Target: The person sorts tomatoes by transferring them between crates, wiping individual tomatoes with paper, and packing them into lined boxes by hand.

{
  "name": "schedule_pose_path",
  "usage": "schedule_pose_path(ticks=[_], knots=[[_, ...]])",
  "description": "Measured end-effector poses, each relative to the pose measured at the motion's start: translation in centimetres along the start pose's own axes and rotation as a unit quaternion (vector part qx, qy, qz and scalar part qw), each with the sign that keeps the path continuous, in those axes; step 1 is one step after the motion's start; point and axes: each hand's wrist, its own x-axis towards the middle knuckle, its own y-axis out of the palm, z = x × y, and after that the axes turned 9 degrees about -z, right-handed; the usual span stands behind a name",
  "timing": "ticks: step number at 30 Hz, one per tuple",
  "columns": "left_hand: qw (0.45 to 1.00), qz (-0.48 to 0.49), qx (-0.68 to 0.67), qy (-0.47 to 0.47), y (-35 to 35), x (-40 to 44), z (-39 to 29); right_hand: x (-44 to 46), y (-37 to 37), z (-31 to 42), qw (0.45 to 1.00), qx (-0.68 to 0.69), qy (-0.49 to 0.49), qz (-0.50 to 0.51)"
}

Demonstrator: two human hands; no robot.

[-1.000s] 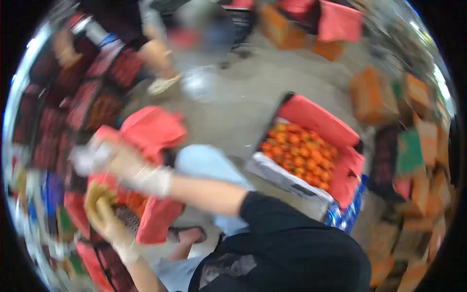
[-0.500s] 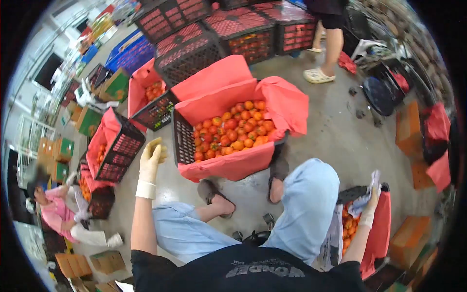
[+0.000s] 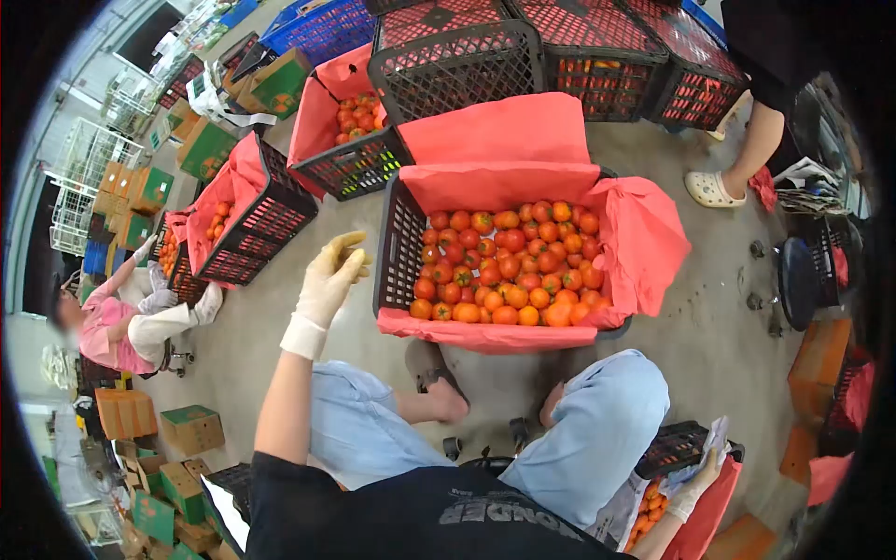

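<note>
My left hand, in a pale glove, hangs in the air left of a black crate; its fingers are loosely curled and apart, with nothing visible in them. The crate stands before my feet, lined with red paper and holding many red and orange tomatoes. Low at the right, my gloved right hand grips a crumpled whitish cloth, perhaps paper, over a second crate. Orange-red tomatoes lie in that crate, between red paper and a printed sheet. The right fingers are partly hidden.
Stacked black crates stand behind, beside a blue crate. More tomato crates are at the left, near a seated person in pink. Another person's leg is at upper right. Cardboard boxes and a wheeled stool flank the floor.
The view has turned, so the crates appear further right. My left hand stays raised beside the middle crate; my right hand still holds the cloth over the right crate.
</note>
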Motion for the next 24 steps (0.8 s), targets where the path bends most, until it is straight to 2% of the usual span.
schedule_pose_path(ticks=[2, 3, 4, 5, 7, 8, 9, 10, 11, 12, 14, 15, 16, 17, 20, 22, 23, 24], knots=[[0.999, 0.032, 0.004, -0.011, 1.2, 2.3, 0.5, 1.1, 0.9, -0.3, 0.999, -0.034, -0.014, 0.031], [0.998, 0.065, 0.007, -0.022, 1.9, 3.6, 0.9, 0.8, 4.6, 1.7, 0.999, -0.033, 0.008, -0.012], [0.995, 0.087, 0.044, 0.01, 2.7, 4.8, 1.5, 0.6, 8.2, 3.6, 0.997, -0.033, 0.031, -0.056], [0.994, 0.1, 0.033, -0.003, 3.7, 6.0, 2.9, 0.8, 11.7, 5.3, 0.997, -0.034, 0.032, -0.058], [0.97, 0.129, 0.178, 0.102, 5.7, 8.6, 5.3, 1.6, 17.0, 7.7, 0.999, -0.026, -0.03, 0.021], [0.957, 0.151, 0.222, 0.11, 7.1, 9.4, 5.4, 4.2, 16.1, 6.3, 0.991, -0.1, -0.069, 0.048], [0.941, 0.173, 0.264, 0.117, 8.7, 10.1, 5.6, 5.7, 16.6, 5.3, 0.991, -0.103, -0.068, 0.048], [0.918, 0.187, 0.321, 0.14, 10.7, 12.0, 9.0, 7.5, 17.7, 4.5, 0.993, -0.064, -0.078, 0.068], [0.906, 0.195, 0.355, 0.121, 12.5, 12.4, 9.5, 9.4, 18.9, 3.8, 0.992, -0.026, -0.088, 0.089], [0.912, 0.178, 0.357, 0.099, 14.8, 13.3, 12.3, 11.0, 19.5, 3.1, 0.992, -0.032, -0.085, 0.088], [0.915, 0.173, 0.357, 0.076, 18.3, 13.8, 15.7, 13.2, 20.3, 2.4, 0.996, -0.086, 0.028, 0.012], [0.915, 0.135, 0.379, 0.037, 20.0, 13.5, 16.1, 11.9, 23.8, 5.1, 0.991, -0.113, 0.076, 0.0], [0.913, 0.094, 0.398, 0.003, 21.6, 13.5, 16.2, 12.4, 24.4, 5.0, 0.992, -0.107, 0.064, -0.017], [0.903, 0.044, 0.427, 0.015, 22.8, 13.2, 17.5, 13.0, 24.8, 4.5, 0.993, -0.1, 0.051, -0.033], [0.898, 0.026, 0.439, -0.008, 23.9, 13.7, 20.9, 14.8, 23.5, 4.0, 0.988, -0.135, 0.072, 0.02], [0.908, 0.027, 0.418, 0.03, 23.3, 13.7, 21.4, 15.3, 23.0, 4.5, 0.984, -0.144, 0.095, 0.042], [0.909, 0.031, 0.415, 0.033, 22.7, 13.6, 20.2, 15.4, 23.1, 5.2, 0.966, -0.237, 0.084, 0.055], [0.946, 0.03, 0.318, 0.046, 21.7, 13.4, 18.2, 15.7, 23.5, 6.3, 0.94, -0.326, 0.07, 0.07]])
